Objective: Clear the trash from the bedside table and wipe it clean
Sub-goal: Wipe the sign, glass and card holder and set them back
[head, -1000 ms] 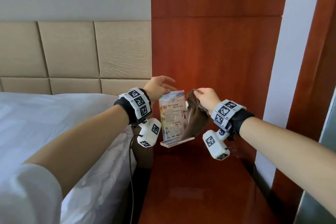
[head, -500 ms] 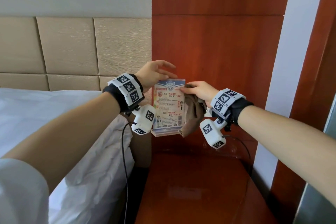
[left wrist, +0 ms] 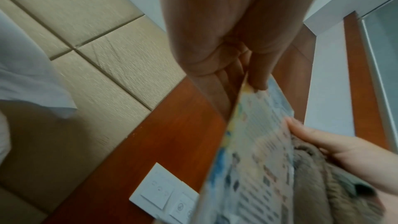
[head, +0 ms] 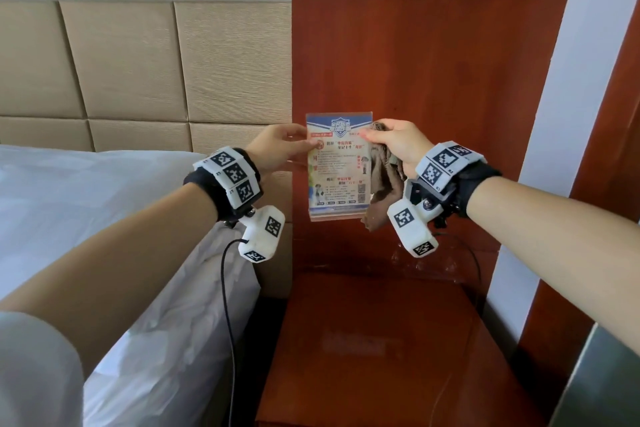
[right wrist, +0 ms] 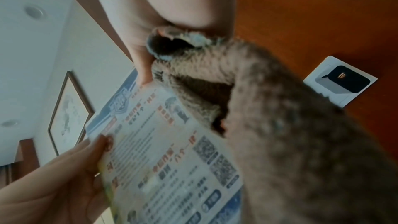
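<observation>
Soft daylight, head view sharp; glare sheens the bedside table top; both wrist views blur, edges warped.

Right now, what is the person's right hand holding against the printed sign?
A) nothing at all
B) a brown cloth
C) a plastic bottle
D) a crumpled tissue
B: the right hand grips a brown cloth, which hangs down beside the acrylic sign that the left hand pinches at its other edge.

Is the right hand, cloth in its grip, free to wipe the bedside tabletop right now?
Probably not yet: the right hand pinches the sign holder along with the cloth, above the tabletop.
</observation>
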Tool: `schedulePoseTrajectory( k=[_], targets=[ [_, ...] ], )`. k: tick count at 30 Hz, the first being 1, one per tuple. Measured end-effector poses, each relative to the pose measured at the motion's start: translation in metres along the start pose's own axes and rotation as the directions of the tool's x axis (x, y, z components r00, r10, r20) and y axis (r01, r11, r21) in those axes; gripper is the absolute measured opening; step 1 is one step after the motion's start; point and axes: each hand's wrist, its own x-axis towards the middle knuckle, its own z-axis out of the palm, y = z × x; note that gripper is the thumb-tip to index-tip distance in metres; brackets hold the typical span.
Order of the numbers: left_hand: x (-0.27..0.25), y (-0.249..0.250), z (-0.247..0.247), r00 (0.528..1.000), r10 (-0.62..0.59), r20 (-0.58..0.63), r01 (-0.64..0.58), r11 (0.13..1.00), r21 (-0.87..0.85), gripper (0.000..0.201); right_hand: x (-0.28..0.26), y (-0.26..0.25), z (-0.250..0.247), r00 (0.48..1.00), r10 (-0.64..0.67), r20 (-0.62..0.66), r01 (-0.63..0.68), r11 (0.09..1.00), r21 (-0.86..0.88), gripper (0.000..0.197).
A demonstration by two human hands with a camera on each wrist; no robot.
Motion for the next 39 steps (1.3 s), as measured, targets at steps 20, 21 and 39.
schedulePoseTrajectory(
  k=[20, 21, 39],
  targets=[
    [0.020, 0.001, 0.026, 0.993, 0.035, -0.110, -0.037, 0.999, -0.022, 0.022, -0.007, 0.021, 0.055, 0.849, -0.525, -0.049, 0.426, 0.737, -0.526, 0.051],
    [0.020, 0.001, 0.023, 0.993, 0.028, -0.115, -0.033, 0.999, -0.038, 0.023, -0.007, 0.021, 0.056, 0.848, -0.530, -0.014, 0.440, 0.718, -0.540, 0.050],
    [0.001, 0.011, -0.001, 0.984, -0.005, -0.180, -0.017, 0.992, -0.123, 0.023, -0.011, 0.003, 0.058, 0.862, -0.488, 0.134, 0.473, 0.682, -0.558, 0.048]
  ],
)
